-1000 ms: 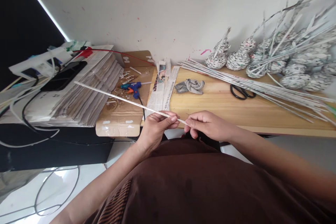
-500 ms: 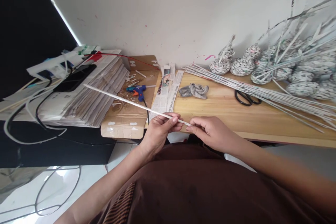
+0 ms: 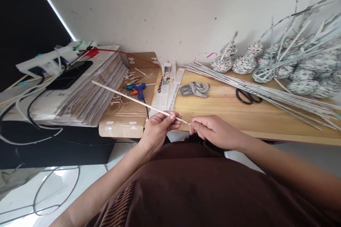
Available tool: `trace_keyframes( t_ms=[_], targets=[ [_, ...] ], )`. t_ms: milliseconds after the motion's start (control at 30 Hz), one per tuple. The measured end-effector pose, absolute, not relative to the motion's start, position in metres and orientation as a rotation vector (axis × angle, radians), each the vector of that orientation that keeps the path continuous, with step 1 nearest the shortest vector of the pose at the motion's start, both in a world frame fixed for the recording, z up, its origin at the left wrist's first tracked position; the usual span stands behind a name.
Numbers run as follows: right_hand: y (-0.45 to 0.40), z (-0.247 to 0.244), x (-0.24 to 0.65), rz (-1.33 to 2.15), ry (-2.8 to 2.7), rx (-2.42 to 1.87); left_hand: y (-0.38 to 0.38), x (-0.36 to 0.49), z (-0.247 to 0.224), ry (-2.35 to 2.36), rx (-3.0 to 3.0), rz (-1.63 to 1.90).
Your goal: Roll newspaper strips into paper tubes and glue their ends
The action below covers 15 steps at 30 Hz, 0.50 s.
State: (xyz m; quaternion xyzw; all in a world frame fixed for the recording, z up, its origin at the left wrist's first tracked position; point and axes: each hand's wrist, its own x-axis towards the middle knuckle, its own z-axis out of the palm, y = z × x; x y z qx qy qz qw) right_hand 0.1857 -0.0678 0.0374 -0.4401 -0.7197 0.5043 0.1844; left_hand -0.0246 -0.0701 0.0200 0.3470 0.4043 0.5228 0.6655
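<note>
A thin pale paper stick [image 3: 130,98] slants from above the newspaper stack at upper left down to both hands. My left hand [image 3: 161,126] pinches it between thumb and fingers near its lower right end. Just to the right, my right hand [image 3: 210,129] is closed with its fingertips on the narrow, twisted-looking tip. Behind the hands, cut newspaper strips [image 3: 174,90] lie on the wooden table [image 3: 221,113], with a crumpled grey cloth [image 3: 195,89] beside them.
A blue glue gun [image 3: 139,90] lies on cardboard [image 3: 121,127]. A phone [image 3: 70,74] rests on the newspaper stack [image 3: 90,99]. At right are black-handled scissors [image 3: 247,97], a bundle of paper sticks [image 3: 255,90] and several woven paper shapes [image 3: 245,64] against the wall.
The stick's upper left end has shifted slightly right and its lower end slightly left. My right fingers have closed further at the tip, which looks thinner. The view has shifted a little.
</note>
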Motion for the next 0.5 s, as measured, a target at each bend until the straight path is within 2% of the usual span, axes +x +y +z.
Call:
trace_keyframes(
  t_ms=[133, 367, 500],
  targets=[
    [-0.064, 0.033, 0.186, 1.934, -1.782, -1.077, -0.071, -0.025, 0.021, 0.921, 0.792, 1.179],
    [-0.056, 0.032, 0.177, 1.891, -1.675, -1.11, -0.072, -0.024, 0.021, 0.923, 0.832, 1.121],
    [-0.059, 0.033, 0.175, 1.705, -1.82, -1.147, -0.073, -0.023, 0.02, 0.94, 0.841, 1.125]
  ],
)
